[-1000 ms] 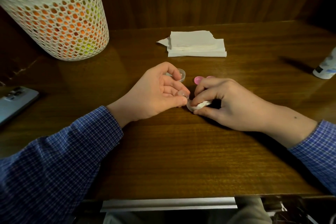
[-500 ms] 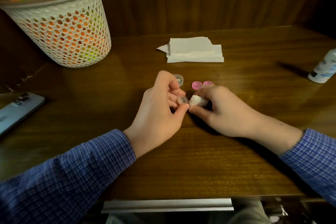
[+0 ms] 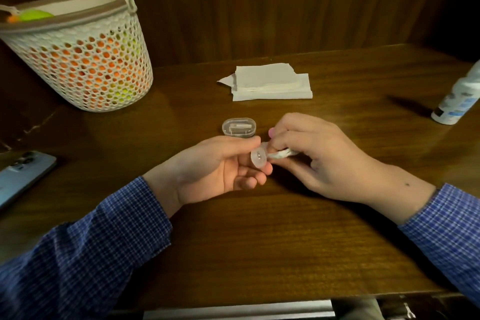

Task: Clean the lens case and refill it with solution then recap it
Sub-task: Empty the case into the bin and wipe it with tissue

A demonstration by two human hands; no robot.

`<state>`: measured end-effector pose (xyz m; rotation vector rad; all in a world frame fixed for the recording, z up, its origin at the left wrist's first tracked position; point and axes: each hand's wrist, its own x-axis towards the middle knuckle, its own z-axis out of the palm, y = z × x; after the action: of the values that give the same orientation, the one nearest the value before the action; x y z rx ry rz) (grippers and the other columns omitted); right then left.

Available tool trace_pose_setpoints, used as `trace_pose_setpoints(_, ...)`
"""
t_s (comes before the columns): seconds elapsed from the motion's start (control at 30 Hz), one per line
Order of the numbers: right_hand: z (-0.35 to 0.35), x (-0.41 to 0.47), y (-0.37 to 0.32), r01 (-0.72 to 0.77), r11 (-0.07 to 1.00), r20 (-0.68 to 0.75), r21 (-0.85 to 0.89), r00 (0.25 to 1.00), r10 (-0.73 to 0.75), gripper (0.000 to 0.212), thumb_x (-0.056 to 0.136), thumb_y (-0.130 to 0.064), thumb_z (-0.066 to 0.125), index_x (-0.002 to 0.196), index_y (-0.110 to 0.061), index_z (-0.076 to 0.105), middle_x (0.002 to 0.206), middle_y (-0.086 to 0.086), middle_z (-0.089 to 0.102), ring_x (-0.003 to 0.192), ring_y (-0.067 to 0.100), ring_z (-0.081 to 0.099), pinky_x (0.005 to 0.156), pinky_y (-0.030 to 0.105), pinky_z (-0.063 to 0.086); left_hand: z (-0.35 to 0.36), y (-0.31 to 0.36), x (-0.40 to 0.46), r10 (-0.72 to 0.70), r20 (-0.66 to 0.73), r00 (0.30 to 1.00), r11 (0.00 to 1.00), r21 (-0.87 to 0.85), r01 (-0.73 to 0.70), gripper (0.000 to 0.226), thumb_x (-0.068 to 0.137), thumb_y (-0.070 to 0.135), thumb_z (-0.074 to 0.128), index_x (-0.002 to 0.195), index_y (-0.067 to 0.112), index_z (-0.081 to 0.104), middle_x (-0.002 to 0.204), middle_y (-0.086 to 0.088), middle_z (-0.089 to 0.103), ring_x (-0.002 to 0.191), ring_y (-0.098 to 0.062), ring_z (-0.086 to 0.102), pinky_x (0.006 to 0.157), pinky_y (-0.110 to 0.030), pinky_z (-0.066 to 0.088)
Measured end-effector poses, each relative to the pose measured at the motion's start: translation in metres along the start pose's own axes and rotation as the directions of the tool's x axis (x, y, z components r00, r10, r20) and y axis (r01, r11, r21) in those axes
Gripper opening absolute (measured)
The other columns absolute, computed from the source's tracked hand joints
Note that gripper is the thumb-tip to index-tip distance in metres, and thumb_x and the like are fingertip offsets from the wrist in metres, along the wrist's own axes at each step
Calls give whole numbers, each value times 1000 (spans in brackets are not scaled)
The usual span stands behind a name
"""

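My left hand [image 3: 220, 169] pinches a small clear round lens case piece [image 3: 258, 158] between thumb and fingers, held just above the table. My right hand [image 3: 311, 156] grips a twisted wad of white tissue [image 3: 281, 154] whose tip touches that clear piece. A sliver of a pink cap [image 3: 271, 133] shows behind my right fingers; the rest of it is hidden. A clear oval container [image 3: 239, 127] lies on the table just behind my left hand. The white solution bottle [image 3: 459, 101] stands at the right edge.
A stack of white tissues [image 3: 270, 83] lies at the back middle of the wooden table [image 3: 259, 241]. A white mesh basket [image 3: 83, 60] with orange and green contents stands back left. A phone [image 3: 20, 176] lies at the left edge.
Both hands have lifted slightly off the table. My left hand turned palm-up with the clear piece, and the tissue wad stays pressed against it. The pink caps are now mostly hidden by my right hand.
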<state>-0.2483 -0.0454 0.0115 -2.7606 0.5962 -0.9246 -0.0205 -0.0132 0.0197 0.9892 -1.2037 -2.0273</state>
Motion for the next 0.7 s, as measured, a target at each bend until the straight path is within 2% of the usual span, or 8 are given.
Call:
trace_pose_setpoints(0.1, 1, -1, 2, -1, 1000, 6, 17, 1000, 1, 18, 98, -22, 64, 105, -11, 76, 100, 3, 66, 91, 23, 64, 74, 42, 54, -4, -2, 1, 20, 36, 999, 1000, 10, -20, 30, 95, 22, 62, 118, 3, 69, 92, -10, 70, 78, -13, 66, 65, -21, 57)
trace_pose_setpoints(0.2, 5, -2, 0, -95, 985, 3, 142, 995, 96, 18, 97, -20, 66, 109, -12, 77, 101, 4, 66, 93, 19, 64, 76, 38, 56, -4, -6, 3, 102, -16, 995, 993, 54, -101, 34, 91, 14, 67, 123, 4, 67, 97, -15, 73, 85, -20, 71, 71, -24, 60)
trace_pose_setpoints(0.33, 5, 1, -3, -321, 878, 50, 354, 945, 324, 19, 96, -27, 67, 106, -17, 80, 100, -5, 72, 98, 14, 67, 84, 27, 55, 0, -14, 4, 358, -150, 922, 897, 331, -294, 41, 83, 12, 75, 123, 9, 69, 100, -15, 78, 91, -28, 76, 78, -30, 62)
trace_pose_setpoints(0.43, 4, 4, -5, -475, 697, 161, 536, 869, 468, 18, 97, -28, 67, 102, -19, 82, 99, -1, 78, 96, 19, 71, 88, 33, 57, 6, -17, 6, 560, -187, 807, 745, 541, -391, 40, 79, 5, 81, 113, 22, 73, 106, -5, 79, 96, -22, 78, 80, -28, 63)
trace_pose_setpoints(0.5, 4, 6, -7, -534, 524, 230, 664, 812, 536, 17, 97, -24, 67, 99, -17, 82, 95, 8, 78, 88, 22, 70, 82, 35, 57, 7, -19, 7, 634, -186, 751, 649, 655, -386, 43, 80, 0, 82, 115, 24, 72, 108, 1, 78, 99, -17, 77, 82, -27, 63)
trace_pose_setpoints(0.53, 5, 7, -8, -549, 454, 257, 701, 790, 557, 17, 97, -22, 67, 95, -17, 83, 90, 11, 76, 81, 19, 66, 75, 30, 54, 7, -20, 6, 655, -195, 730, 621, 690, -372, 44, 81, 0, 82, 116, 25, 72, 108, 2, 78, 100, -15, 76, 82, -26, 63)
trace_pose_setpoints(0.63, 4, 9, -7, -592, 230, 388, 772, 727, 567, 15, 93, -20, 69, 87, -15, 82, 78, 8, 65, 69, 9, 51, 62, 23, 41, 10, -21, 5, 689, -216, 691, 578, 739, -345, 45, 80, 3, 83, 117, 27, 72, 108, 7, 77, 100, -8, 75, 80, -20, 61)
trace_pose_setpoints(0.7, 2, 11, -4, -589, 47, 475, 807, 693, 542, 15, 87, -21, 71, 89, -10, 81, 74, 5, 61, 66, 9, 48, 61, 25, 37, 12, -19, 6, 663, -248, 707, 623, 706, -337, 44, 80, 4, 84, 117, 26, 72, 106, 5, 79, 98, -10, 76, 79, -21, 62)
